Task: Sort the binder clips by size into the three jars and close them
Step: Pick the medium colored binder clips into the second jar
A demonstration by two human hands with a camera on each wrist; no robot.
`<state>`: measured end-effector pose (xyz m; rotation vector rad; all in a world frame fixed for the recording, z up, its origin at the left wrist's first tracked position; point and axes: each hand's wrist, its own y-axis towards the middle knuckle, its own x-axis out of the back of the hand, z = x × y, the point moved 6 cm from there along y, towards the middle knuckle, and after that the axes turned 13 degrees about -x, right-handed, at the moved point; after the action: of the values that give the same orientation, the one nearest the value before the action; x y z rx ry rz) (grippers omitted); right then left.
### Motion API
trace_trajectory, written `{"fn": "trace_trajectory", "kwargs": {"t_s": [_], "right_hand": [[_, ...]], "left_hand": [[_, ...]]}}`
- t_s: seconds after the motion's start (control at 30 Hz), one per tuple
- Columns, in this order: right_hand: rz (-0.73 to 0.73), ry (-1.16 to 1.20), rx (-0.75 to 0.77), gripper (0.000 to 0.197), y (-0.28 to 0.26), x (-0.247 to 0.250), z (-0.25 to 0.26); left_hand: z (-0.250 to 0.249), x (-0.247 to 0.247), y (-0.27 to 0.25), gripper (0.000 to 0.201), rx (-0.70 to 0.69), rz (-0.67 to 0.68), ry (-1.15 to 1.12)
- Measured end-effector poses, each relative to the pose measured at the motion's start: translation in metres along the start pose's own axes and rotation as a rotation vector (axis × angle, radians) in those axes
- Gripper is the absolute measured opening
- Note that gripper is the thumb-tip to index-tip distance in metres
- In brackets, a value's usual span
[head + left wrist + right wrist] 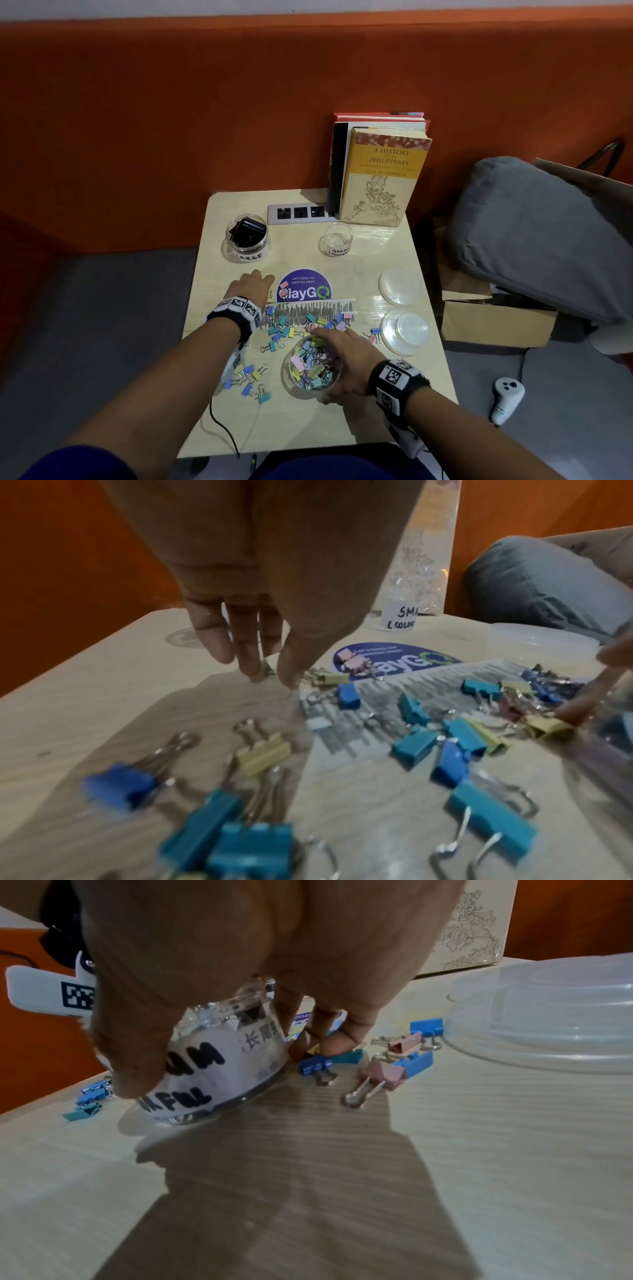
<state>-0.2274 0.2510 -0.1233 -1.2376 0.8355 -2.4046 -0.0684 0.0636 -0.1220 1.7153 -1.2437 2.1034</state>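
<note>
My right hand [342,363] grips the clear medium jar [310,368], which is full of pastel binder clips; in the right wrist view its thumb lies on the jar's white label [219,1066] and the fingers [308,1037] reach round the far side. My left hand [253,282] points down at the table left of the round sticker, its fingertips [253,669] pinching a small clip [266,667]. Loose coloured clips [284,330] lie scattered between the hands. The jar marked LARGE [246,236] holds black clips. The small jar [338,238] stands open.
Two clear lids [399,286] [406,330] lie at the table's right edge. Books [383,171] and a power strip [301,212] stand at the back. A printed paper strip [308,308] lies under some clips. A box and a grey cushion [534,233] sit to the right.
</note>
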Motion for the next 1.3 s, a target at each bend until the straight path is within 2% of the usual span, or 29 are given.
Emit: {"fn": "trace_trajectory", "kwargs": {"t_s": [0.23, 0.37, 0.47, 0.53, 0.6, 0.67, 0.73, 0.87, 1.0, 1.07, 1.23, 1.3], "right_hand": [[-0.002, 0.004, 0.002, 0.125, 0.001, 0.000, 0.000], [-0.003, 0.012, -0.003, 0.125, -0.001, 0.000, 0.000], [-0.007, 0.017, -0.005, 0.126, -0.001, 0.000, -0.001], [-0.009, 0.021, -0.009, 0.127, -0.001, -0.001, -0.001], [-0.008, 0.025, -0.013, 0.127, -0.002, -0.001, -0.001], [-0.010, 0.028, -0.011, 0.127, -0.004, 0.000, -0.001], [-0.012, 0.027, 0.000, 0.126, -0.005, 0.001, 0.001], [-0.025, 0.014, 0.009, 0.124, -0.006, 0.002, 0.003], [-0.043, 0.015, 0.008, 0.126, -0.005, 0.001, 0.005], [-0.045, 0.018, 0.005, 0.125, -0.004, -0.001, 0.005], [-0.047, 0.016, 0.009, 0.123, -0.004, -0.001, 0.005], [-0.049, 0.019, 0.011, 0.123, -0.003, -0.001, 0.005]], "left_hand": [[0.031, -0.020, -0.025, 0.034, 0.138, -0.048, -0.158], [0.039, -0.023, -0.037, 0.037, 0.215, -0.147, -0.254], [0.031, -0.019, -0.045, 0.040, 0.203, -0.179, -0.276], [0.021, -0.015, -0.050, 0.041, 0.159, -0.161, -0.198], [0.013, -0.009, -0.056, 0.041, 0.130, -0.210, -0.195], [0.008, -0.005, -0.064, 0.044, 0.118, -0.274, -0.324], [-0.001, -0.001, -0.070, 0.043, 0.048, -0.332, -0.432], [-0.044, 0.010, -0.086, 0.041, -0.242, -0.269, -0.456], [-0.084, 0.013, -0.100, 0.030, -0.418, -0.232, -0.414], [-0.099, 0.009, -0.101, 0.033, -0.464, -0.199, -0.378], [-0.116, -0.005, -0.099, 0.054, -0.545, -0.117, -0.394], [-0.113, -0.005, -0.098, 0.047, -0.511, -0.164, -0.398]]}}
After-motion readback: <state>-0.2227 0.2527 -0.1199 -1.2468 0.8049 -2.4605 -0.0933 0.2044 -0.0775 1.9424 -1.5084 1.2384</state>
